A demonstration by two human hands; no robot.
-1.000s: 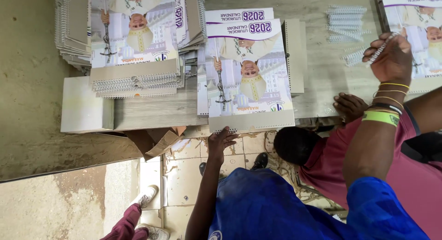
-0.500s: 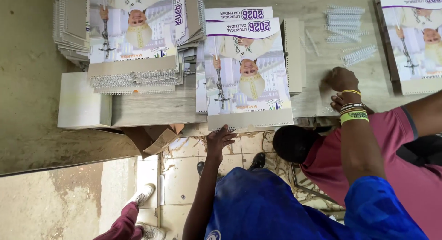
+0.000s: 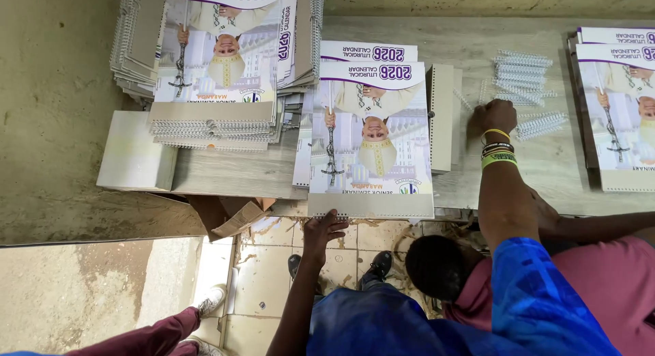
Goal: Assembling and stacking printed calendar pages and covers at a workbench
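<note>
L hand (image 3: 325,228) steadies the purple-and-white printed calendar stack (image 3: 372,141) at worktop (image 3: 225,172) front edge, fingers flat. R hand (image 3: 495,115) fist-closed by white plastic binding coils (image 3: 525,73), contents can't tell. Keep stack square w/ edge; pick one coil only.

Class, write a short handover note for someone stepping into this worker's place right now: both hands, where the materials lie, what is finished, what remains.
Left hand: open, fingers touching the near edge of the unbound calendar overhanging the table.
Right hand: closed, knuckles down beside the white binding coils; whether it holds a coil cannot be told.
Done: a stack of spiral-bound calendars at the left.
Left: the centre calendar shows no coil; more calendars wait at the right.
</note>
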